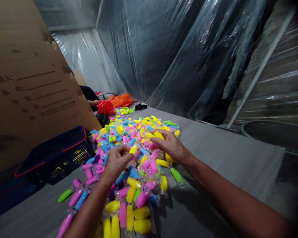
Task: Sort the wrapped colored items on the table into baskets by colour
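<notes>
Left hand [118, 161]: pinching a yellow packet [133, 149]
Right hand [169, 144]: gripping another [159, 135]
Pile [153, 166]: we are risking slides if nudging it

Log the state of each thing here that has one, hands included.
Left hand: pinching a yellow piece
Right hand: partly curled at yellow pieces, grip unclear
Wrapped pieces: heaped, scattered at edges
Blue basket: open-topped
Cardboard: standing, edge dented
Red plastic: crumpled
Orange plastic: crumpled
Plastic sheeting: hanging, wrinkled

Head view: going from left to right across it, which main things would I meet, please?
Basket, left hand, right hand, round tub.
</notes>
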### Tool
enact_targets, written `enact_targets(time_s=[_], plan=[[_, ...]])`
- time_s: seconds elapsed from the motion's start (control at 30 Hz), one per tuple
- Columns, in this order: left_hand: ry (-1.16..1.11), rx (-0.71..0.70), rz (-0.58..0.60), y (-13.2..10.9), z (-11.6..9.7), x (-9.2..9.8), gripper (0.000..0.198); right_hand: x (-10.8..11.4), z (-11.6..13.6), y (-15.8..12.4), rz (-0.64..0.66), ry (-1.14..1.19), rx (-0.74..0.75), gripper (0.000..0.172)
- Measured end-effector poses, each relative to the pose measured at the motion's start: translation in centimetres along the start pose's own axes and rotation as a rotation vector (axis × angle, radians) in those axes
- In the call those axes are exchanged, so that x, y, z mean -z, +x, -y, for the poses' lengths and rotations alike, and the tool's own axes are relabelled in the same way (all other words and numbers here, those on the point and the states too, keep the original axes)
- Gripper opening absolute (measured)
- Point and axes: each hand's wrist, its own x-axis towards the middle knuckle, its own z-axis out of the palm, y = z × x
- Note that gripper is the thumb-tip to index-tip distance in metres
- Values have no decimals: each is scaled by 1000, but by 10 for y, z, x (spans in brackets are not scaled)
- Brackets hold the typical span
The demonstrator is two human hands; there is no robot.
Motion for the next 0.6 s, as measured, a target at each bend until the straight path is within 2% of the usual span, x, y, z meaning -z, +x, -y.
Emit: enact_targets(time_s=[0.1,0.2,0.27,0.37,0.47,0.6], plan=[[-551,202,45,-21,-6,-5,24,-12,9,-14,26,41,73,31],[-879,324,81,-42,-13,-20,36,-26,16,-31,72,88,148,30],[-1045,390,95,-51,-14,-30,34,-33,18,-38,92,89,182,32],[-1190,472,115,-58,-13,-41,17,-37,17,-43,77,70,209,36],[-1209,505,59,-59,-14,-45,4,-36,17,-44,29,57,255,37],[-1400,457,-10,-58,-18,-47,11,-37,17,-50,24,-45,420,36]])
